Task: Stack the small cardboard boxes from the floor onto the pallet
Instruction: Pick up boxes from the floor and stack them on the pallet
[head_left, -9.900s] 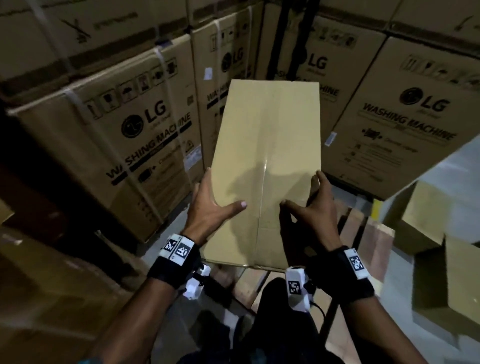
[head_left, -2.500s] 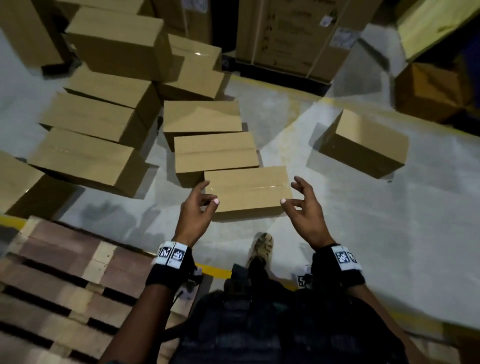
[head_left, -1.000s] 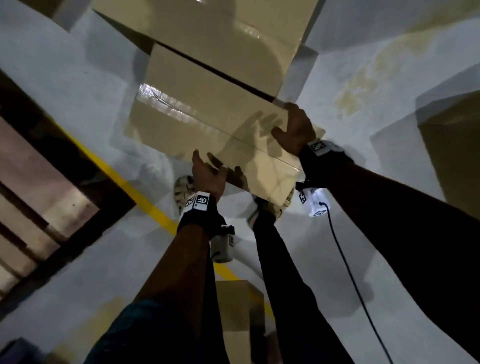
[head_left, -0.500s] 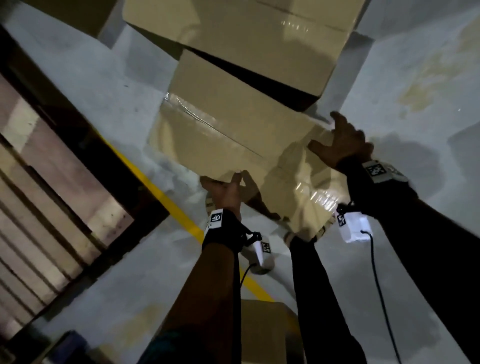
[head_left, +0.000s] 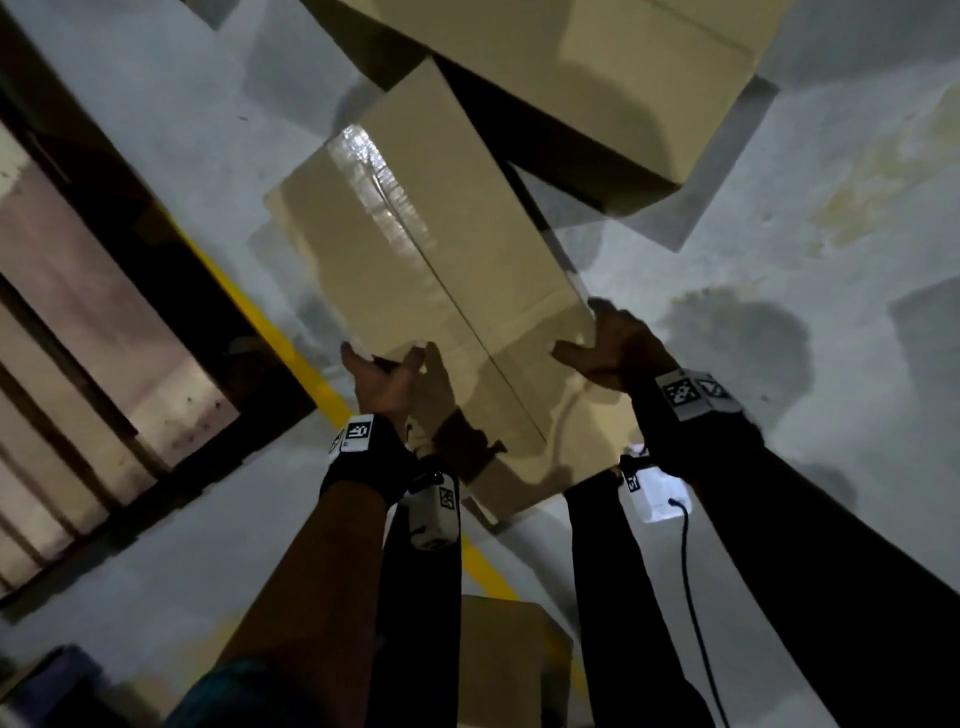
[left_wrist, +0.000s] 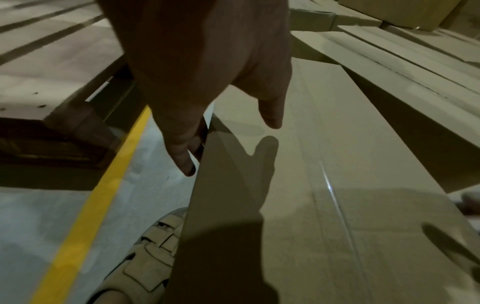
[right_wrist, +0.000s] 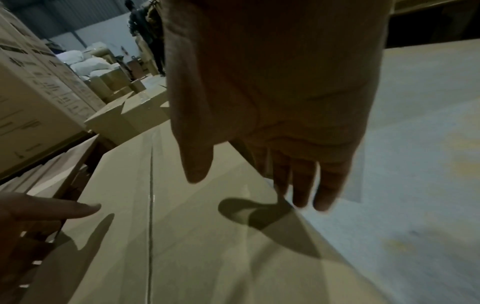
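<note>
A small taped cardboard box (head_left: 431, 312) hangs tilted above the grey floor between my two hands. My left hand (head_left: 382, 379) grips its near left edge, thumb over the top and fingers down the side (left_wrist: 182, 156). On the opposite edge my right hand (head_left: 608, 348) holds the same way, thumb on top and fingers (right_wrist: 301, 185) over the side. The box top fills both wrist views (left_wrist: 324, 164) (right_wrist: 168, 236). The wooden pallet (head_left: 78, 312) lies to the left, beyond a yellow floor line (head_left: 291, 348).
Another small box (head_left: 597, 78) lies on the floor just beyond the held one, and one more (head_left: 504, 660) sits behind my legs. My shoe (left_wrist: 150, 246) is under the box. Large printed cartons (right_wrist: 31, 98) stand at the left of the right wrist view.
Both hands took hold of the nearest floor box. Over the last second it has come up off the floor and turned, away from the neighbouring box.
</note>
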